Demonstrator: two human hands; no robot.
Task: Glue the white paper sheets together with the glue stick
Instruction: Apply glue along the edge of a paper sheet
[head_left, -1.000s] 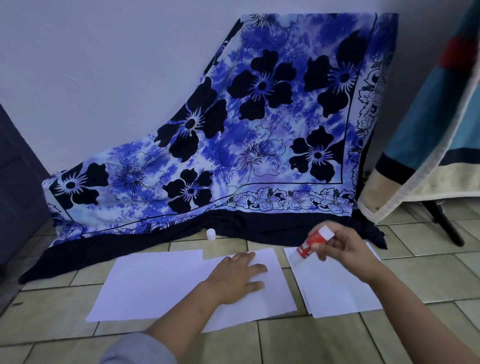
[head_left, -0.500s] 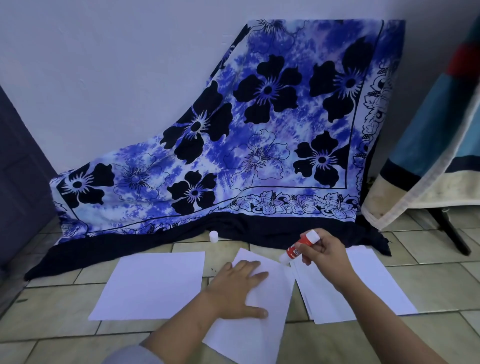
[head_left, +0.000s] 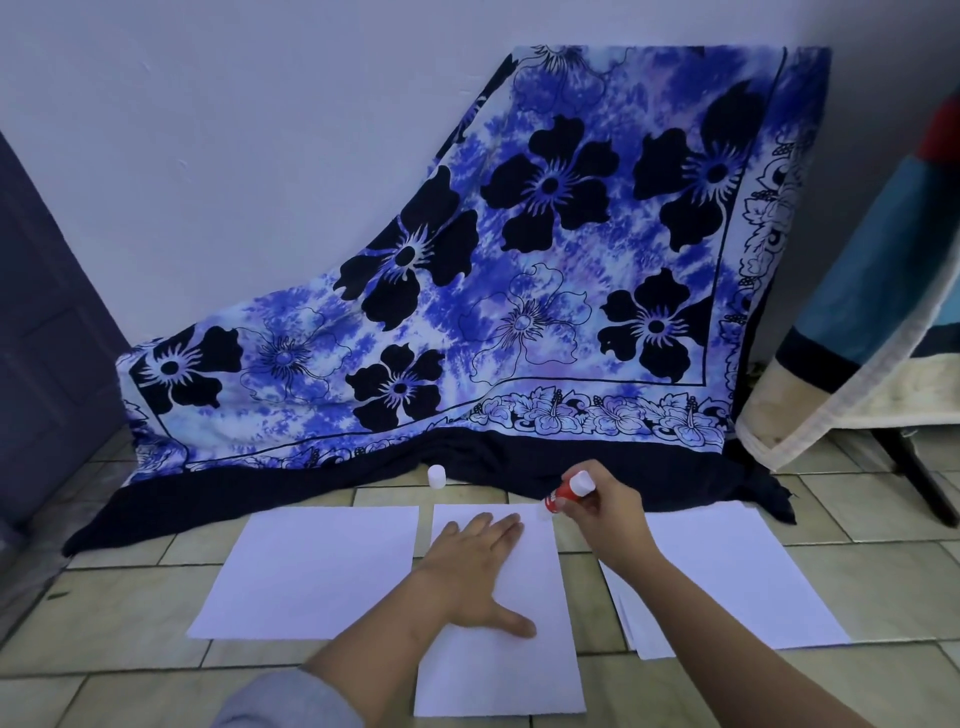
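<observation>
Two changes: middle sheet (head_left: 519, 675) is now lying square under the flat, straight-fingered left hand (head_left: 470, 566), and right hand (head_left: 608, 512), gripping glue stick (head_left: 563, 493), is bringing its tip down onto that sheet's far right corner, so gluing is probably starting.

A plain pale wall (head_left: 208, 156) stands far off, with a blue-and-black flowered cloth (head_left: 519, 312) draped against it down to the beige tiled floor (head_left: 130, 613). There is a dark door (head_left: 41, 338) on the left and a striped blanket (head_left: 883, 291) hanging on the right. The light is dim and bluish.
</observation>
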